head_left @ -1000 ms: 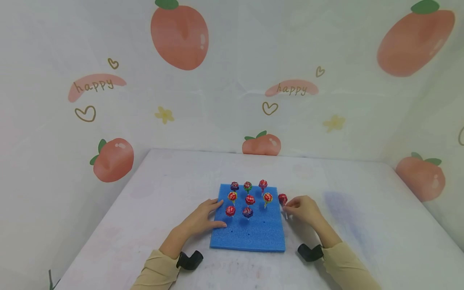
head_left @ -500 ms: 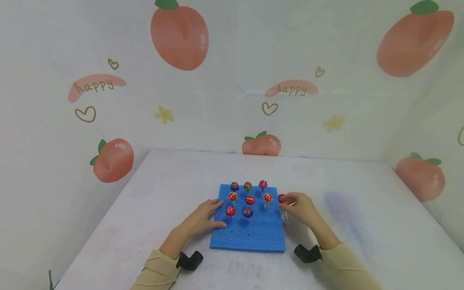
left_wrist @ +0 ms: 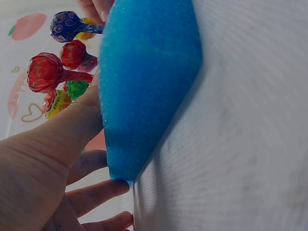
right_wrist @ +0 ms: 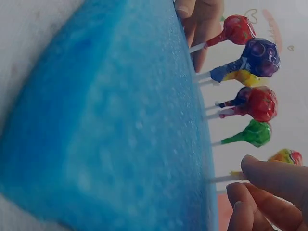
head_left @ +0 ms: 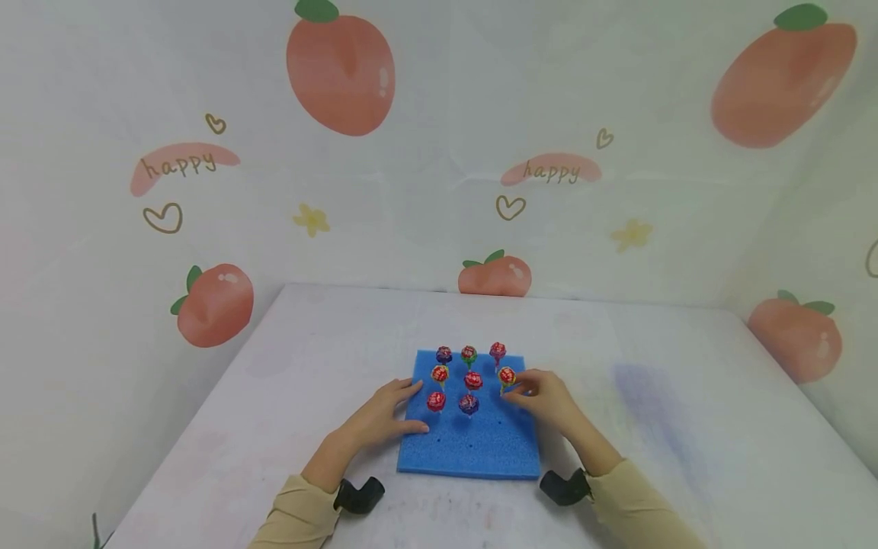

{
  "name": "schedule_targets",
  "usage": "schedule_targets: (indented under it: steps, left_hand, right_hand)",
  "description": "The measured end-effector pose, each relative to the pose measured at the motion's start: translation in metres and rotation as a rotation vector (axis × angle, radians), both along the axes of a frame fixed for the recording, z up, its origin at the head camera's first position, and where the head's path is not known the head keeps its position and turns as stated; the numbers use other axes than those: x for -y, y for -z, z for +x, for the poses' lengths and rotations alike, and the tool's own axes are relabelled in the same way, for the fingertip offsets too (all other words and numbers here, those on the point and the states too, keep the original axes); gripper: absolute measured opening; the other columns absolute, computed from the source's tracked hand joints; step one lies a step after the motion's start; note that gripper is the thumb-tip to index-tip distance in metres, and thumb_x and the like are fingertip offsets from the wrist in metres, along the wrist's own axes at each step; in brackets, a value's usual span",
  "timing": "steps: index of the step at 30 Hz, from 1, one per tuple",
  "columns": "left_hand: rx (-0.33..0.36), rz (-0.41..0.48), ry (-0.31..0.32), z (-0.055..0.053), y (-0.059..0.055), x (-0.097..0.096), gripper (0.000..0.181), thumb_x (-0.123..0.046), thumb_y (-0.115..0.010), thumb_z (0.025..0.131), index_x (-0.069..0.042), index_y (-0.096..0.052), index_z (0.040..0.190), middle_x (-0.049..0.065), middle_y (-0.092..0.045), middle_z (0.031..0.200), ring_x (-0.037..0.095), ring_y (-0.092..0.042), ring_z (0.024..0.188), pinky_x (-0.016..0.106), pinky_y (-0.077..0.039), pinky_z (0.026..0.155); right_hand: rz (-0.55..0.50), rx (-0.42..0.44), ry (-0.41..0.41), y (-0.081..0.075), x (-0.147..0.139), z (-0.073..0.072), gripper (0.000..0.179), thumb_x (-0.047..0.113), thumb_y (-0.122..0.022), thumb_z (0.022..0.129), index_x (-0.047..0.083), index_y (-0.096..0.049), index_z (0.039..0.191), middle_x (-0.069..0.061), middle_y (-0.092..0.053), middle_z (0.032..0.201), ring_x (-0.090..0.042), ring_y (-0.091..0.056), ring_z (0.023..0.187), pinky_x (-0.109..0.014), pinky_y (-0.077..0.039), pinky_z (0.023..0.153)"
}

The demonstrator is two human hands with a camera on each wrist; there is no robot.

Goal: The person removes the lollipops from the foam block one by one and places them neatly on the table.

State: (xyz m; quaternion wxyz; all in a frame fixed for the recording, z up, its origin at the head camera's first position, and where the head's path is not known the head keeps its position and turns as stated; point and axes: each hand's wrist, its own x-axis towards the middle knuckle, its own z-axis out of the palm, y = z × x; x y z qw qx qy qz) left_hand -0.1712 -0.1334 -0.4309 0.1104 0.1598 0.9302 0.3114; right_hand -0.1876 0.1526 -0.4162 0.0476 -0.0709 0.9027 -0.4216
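Observation:
A blue foam board (head_left: pixel 501 454) lies on the table with several wrapped lollipops standing in it on their sticks. My right hand (head_left: pixel 545 396) reaches over the board's right edge. Its thumb and fingers close around the stick of a yellow-and-red lollipop (head_left: pixel 507 375), just under the wrapped head; the right wrist view shows that stick (right_wrist: pixel 224 178) still in the foam. My left hand (head_left: pixel 377 415) steadies the left edge, fingers stretched out and thumb on top. Near its thumb stand a red lollipop (head_left: pixel 436 401) and a purple-blue lollipop (head_left: pixel 469 403).
Small bare holes show in the front part of the board. Behind the table (head_left: pixel 329 343) hangs a pale cloth (head_left: pixel 411 191) printed with peaches and hearts. A dark wrist mount sits on each forearm.
My right hand has left the red lollipop beside the board's right edge and moved left to the yellow-and-red one. That red lollipop is now hidden from view. My left hand stays put.

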Motion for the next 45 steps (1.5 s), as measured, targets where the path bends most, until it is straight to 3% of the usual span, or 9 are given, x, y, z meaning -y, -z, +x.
schedule_targets:
  steps: [6, 20, 32, 45]
  left_hand:
    - [-0.005, 0.0, 0.006, 0.0, 0.001, 0.0, 0.077, -0.04, -0.072, 0.079, -0.007, -0.041, 0.141, 0.019, -0.037, 0.147, 0.041, -0.028, 0.139, 0.057, -0.029, 0.11]
    - [-0.005, -0.014, -0.006, 0.0, 0.001, 0.0, 0.078, -0.041, -0.072, 0.078, -0.007, -0.041, 0.141, 0.018, -0.037, 0.147, 0.041, -0.028, 0.139, 0.056, -0.029, 0.11]
    - [-0.005, -0.004, 0.001, 0.001, 0.0, 0.0, 0.078, -0.041, -0.072, 0.079, -0.006, -0.041, 0.141, 0.019, -0.037, 0.147, 0.041, -0.027, 0.139, 0.056, -0.029, 0.111]
    - [-0.009, -0.009, 0.0, 0.001, 0.0, 0.0, 0.077, -0.041, -0.072, 0.079, -0.007, -0.041, 0.141, 0.019, -0.037, 0.147, 0.041, -0.028, 0.139, 0.056, -0.029, 0.11]
  right_hand:
    - [0.003, 0.003, -0.007, 0.003, 0.004, -0.001, 0.018, 0.017, -0.072, 0.081, 0.002, -0.068, 0.09, -0.007, -0.065, 0.083, -0.013, -0.056, 0.072, -0.023, -0.051, 0.061]
    - [0.002, -0.054, -0.014, 0.006, 0.006, -0.004, 0.013, 0.014, -0.071, 0.081, 0.002, -0.07, 0.087, -0.008, -0.065, 0.083, -0.014, -0.054, 0.076, -0.021, -0.048, 0.06]
    - [0.016, -0.065, -0.013, 0.004, 0.007, -0.001, 0.014, 0.013, -0.069, 0.083, 0.003, -0.071, 0.093, -0.01, -0.067, 0.09, -0.016, -0.057, 0.082, -0.022, -0.05, 0.064]
    - [-0.005, -0.054, -0.033, -0.005, 0.007, 0.0, 0.015, 0.011, -0.067, 0.085, 0.003, -0.071, 0.096, -0.01, -0.071, 0.091, -0.014, -0.059, 0.077, -0.024, -0.053, 0.064]
